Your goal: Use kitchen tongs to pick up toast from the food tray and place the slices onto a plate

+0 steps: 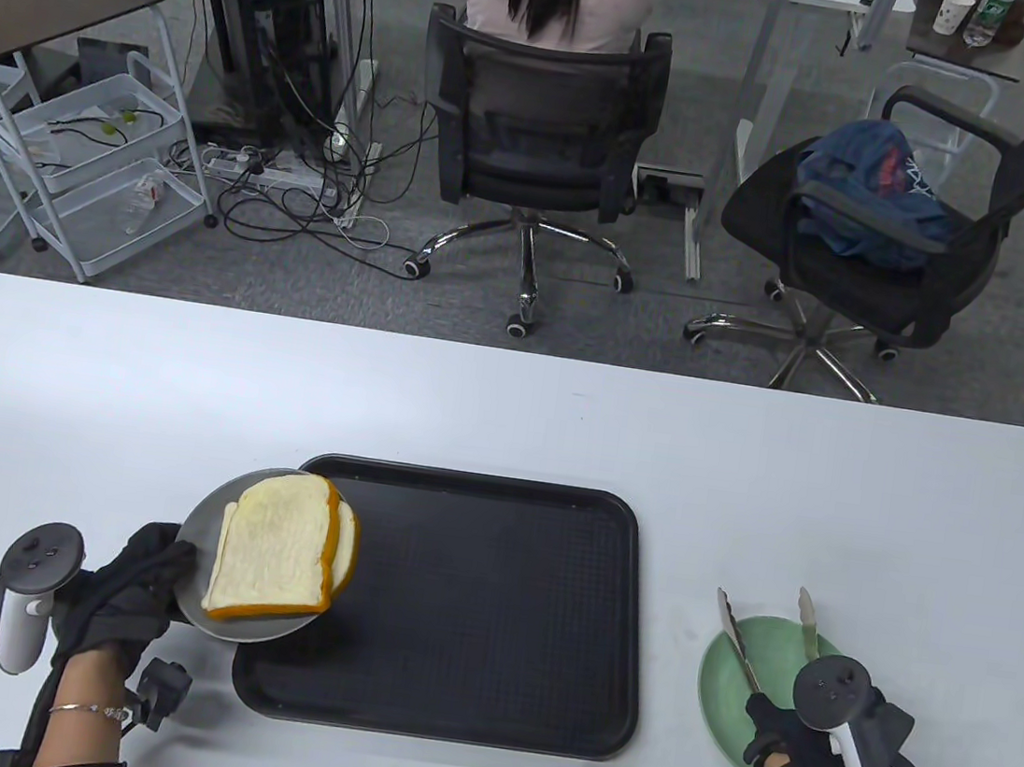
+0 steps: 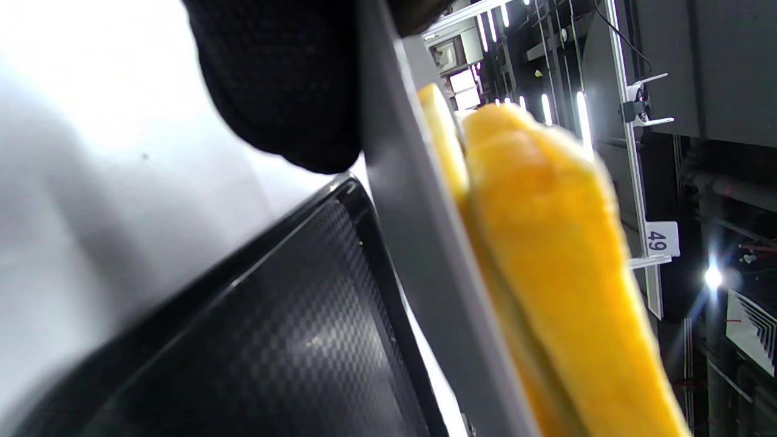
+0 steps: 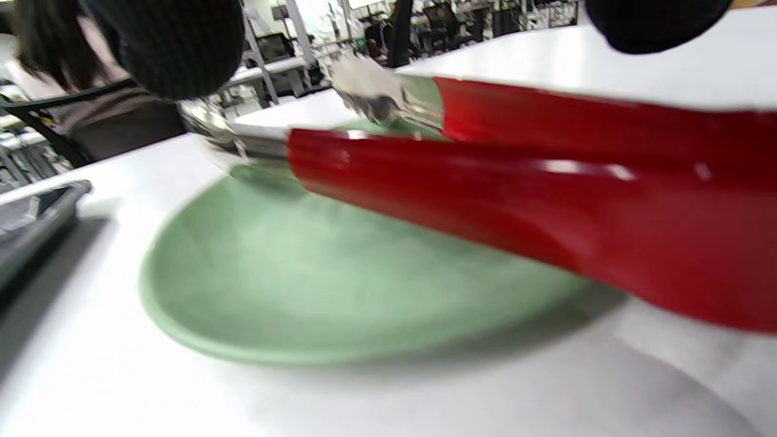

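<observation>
My left hand [image 1: 129, 583] grips a grey plate [image 1: 199, 540] by its near-left rim and holds it lifted and tilted over the left corner of the black food tray [image 1: 483, 606]. Two toast slices [image 1: 278, 551] lie stacked on that plate; their yellow crusts [image 2: 546, 255] show edge-on in the left wrist view beside the plate's grey rim [image 2: 419, 230]. My right hand [image 1: 789, 745] holds red-handled kitchen tongs [image 3: 546, 182], whose metal arms [image 1: 741, 645] spread open over an empty green plate [image 1: 722, 684] at the right. The tray [image 2: 273, 340] holds nothing.
Beyond the white table's far edge [image 1: 516, 356] stand two office chairs [image 1: 544, 143], one with a seated person. A white wire cart [image 1: 80, 157] and floor cables lie at the far left.
</observation>
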Demonstrator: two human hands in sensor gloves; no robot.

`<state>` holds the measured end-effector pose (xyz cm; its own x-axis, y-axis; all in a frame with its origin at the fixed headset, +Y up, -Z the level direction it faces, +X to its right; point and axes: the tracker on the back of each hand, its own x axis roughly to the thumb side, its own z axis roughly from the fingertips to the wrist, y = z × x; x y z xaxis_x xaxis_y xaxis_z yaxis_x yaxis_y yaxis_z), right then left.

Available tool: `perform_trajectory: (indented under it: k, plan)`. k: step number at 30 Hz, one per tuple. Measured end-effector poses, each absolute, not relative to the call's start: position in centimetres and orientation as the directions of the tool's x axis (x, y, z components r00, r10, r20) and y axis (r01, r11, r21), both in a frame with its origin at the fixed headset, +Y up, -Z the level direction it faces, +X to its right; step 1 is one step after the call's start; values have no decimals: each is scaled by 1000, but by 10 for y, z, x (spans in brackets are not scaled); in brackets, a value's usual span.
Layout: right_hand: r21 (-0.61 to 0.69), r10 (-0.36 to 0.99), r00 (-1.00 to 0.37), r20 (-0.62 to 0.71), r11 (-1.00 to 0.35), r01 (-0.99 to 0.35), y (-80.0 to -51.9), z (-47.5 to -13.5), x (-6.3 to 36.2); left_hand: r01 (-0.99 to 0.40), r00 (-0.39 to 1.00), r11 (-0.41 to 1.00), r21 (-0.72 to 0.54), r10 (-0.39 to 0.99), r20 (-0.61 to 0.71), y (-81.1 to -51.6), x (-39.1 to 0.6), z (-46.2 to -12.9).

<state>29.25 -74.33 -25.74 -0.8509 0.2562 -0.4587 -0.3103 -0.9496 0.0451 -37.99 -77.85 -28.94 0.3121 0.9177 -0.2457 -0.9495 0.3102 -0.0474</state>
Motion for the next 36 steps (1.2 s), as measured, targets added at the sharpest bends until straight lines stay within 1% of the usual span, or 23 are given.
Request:
perform_trajectory:
  k: [6,8,10,18,22,26,31,36]
  plan:
    - [-12,290,-905,-311,-953,-301,-718,-264,257,-951,308,304,-53,923,-232,-777,-379,-290]
    - [-58,337,-921,-196,-942,-332,-710,-268,237,-952,304,300,-54,925,-227,-776,-379,-290]
    - [-88,355,-926,-131,-934,-346,-706,-271,221,-953,302,297,-56,927,-223,-775,-379,-290]
    - [-49,290,-951,105,-954,-296,-695,-279,142,-955,297,290,-61,931,-214,-775,-379,-290]
    - [-24,282,-939,198,-956,-292,-699,-280,107,-956,293,287,-61,933,-210,-774,-379,-290]
    - [-3,276,-927,254,-958,-286,-711,-280,84,-956,293,286,-60,934,-207,-774,-379,-290]
    - [7,270,-920,285,-960,-280,-730,-278,70,-955,297,292,-57,932,-207,-774,-380,-290]
    - [-16,220,-919,327,-971,-238,-747,-272,67,-952,305,299,-60,930,-208,-774,-379,-290]
